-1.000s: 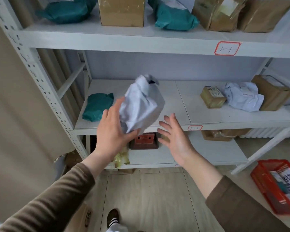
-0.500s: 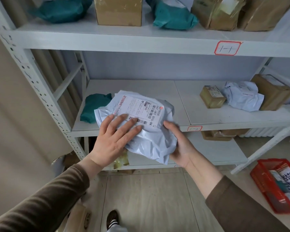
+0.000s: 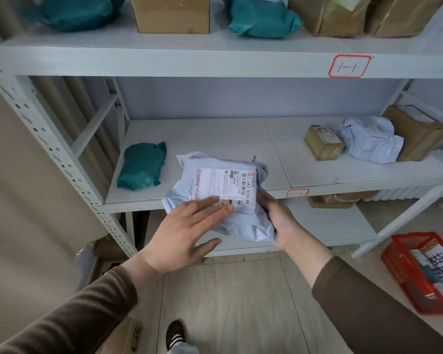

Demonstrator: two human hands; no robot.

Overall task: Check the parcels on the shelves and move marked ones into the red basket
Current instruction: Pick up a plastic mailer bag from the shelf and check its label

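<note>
At the left we see a beige curtain (image 3: 13,187) hanging beside the perforated upright (image 3: 49,139) of the rack. Below us the floor (image 3: 228,302) is pale wood-look planks, and near the bottom edge we see the toe of a dark shoe (image 3: 174,332) with white stripes. Brown sleeves (image 3: 69,318) cover both forearms. On the shelf edges we see two red-bordered tags: the far, upper one (image 3: 349,66) reads "1-1", the lower one (image 3: 297,193) reads "1-2". At the far right, behind the diagonal brace (image 3: 404,213), a white ribbed radiator (image 3: 417,194) shows low against the wall.
</note>
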